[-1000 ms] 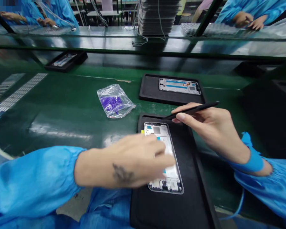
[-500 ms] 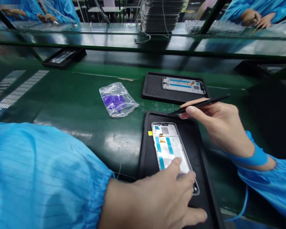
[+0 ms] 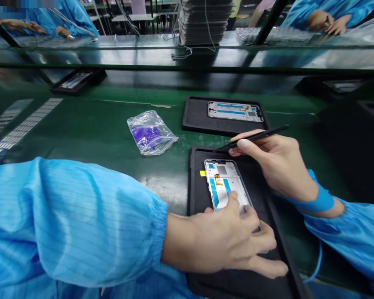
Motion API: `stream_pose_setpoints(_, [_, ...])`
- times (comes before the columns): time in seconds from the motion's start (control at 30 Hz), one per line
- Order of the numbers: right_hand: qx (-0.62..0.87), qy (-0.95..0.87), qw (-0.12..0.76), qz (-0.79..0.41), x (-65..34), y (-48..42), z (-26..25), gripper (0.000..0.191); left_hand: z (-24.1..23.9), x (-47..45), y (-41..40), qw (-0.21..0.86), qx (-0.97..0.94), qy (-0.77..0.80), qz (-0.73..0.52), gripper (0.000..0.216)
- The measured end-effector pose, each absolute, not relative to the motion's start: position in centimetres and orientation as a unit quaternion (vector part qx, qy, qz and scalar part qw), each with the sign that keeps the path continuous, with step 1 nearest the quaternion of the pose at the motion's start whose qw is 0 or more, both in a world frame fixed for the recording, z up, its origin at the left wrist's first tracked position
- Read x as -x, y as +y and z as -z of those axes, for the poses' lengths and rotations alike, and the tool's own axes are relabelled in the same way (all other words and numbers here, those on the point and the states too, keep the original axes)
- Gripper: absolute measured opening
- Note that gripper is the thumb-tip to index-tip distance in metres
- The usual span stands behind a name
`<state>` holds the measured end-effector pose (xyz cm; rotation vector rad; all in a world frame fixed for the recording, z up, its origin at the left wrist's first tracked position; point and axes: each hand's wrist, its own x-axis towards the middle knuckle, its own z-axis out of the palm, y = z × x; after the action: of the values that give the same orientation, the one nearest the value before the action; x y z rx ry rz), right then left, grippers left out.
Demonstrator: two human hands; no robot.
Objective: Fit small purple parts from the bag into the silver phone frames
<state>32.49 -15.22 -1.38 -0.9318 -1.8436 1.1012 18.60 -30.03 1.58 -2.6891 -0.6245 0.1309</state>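
A silver phone frame (image 3: pixel 233 191) with blue strips, a small orange flex cable and a yellow tab lies on a black tray (image 3: pixel 197 195). My left hand (image 3: pixel 224 241) lies across its lower part. The thumb is at the left edge, a finger bends over the right edge, the index fingertip rests on the face, and the outer fingers spread over the tray. My right hand (image 3: pixel 271 160) pinches black tweezers (image 3: pixel 255 136). Their tip hovers by the tray's far rim, with a tiny purple bit at it. A clear zip bag (image 3: pixel 151 133) of purple pieces lies to the left.
Behind sits a second black tray (image 3: pixel 195 116) with another phone frame (image 3: pixel 237 111). More black trays stand at the far left (image 3: pixel 79 81) and far right (image 3: pixel 330 87). A green bar (image 3: pixel 127 66) crosses the bench's back. Beyond it are a stack of trays (image 3: pixel 204 20) and people in blue sleeves.
The view has shifted a little. My left hand has moved up and right along the phone frame, its thumb now showing at the left edge. The tweezers stay near the tray's far rim.
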Motion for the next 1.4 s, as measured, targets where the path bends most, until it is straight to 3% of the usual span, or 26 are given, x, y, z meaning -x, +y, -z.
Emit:
stream_pose_setpoints(0.17, [0.357,-0.721,0.399,-0.440,-32.9,-16.0,1.2,0.017,-0.4,-16.4,-29.6,0.150,0.966,-0.180,0.106,0.039])
stream_pose_setpoints(0.3, [0.350,-0.708,0.428,-0.439,-33.2,-17.3,0.3,0.014,0.5,-15.0,-30.4,0.097,0.934,-0.212,0.269,0.033])
stream_pose_setpoints(0.43, [0.350,-0.764,0.373,-0.392,-33.1,-18.2,-0.1,0.013,0.9,-14.8,-31.0,0.044,0.904,-0.228,0.360,0.033])
stream_pose_setpoints(0.6, [0.322,-0.836,0.298,-0.328,-33.2,-17.9,0.1,0.018,1.0,-15.7,-31.0,0.062,0.875,-0.246,0.412,0.031])
stream_pose_setpoints(1.4, [0.222,-0.919,0.241,-0.219,-32.5,-19.1,-0.8,0.011,1.0,-16.5,-31.4,0.121,0.874,-0.278,0.380,0.022])
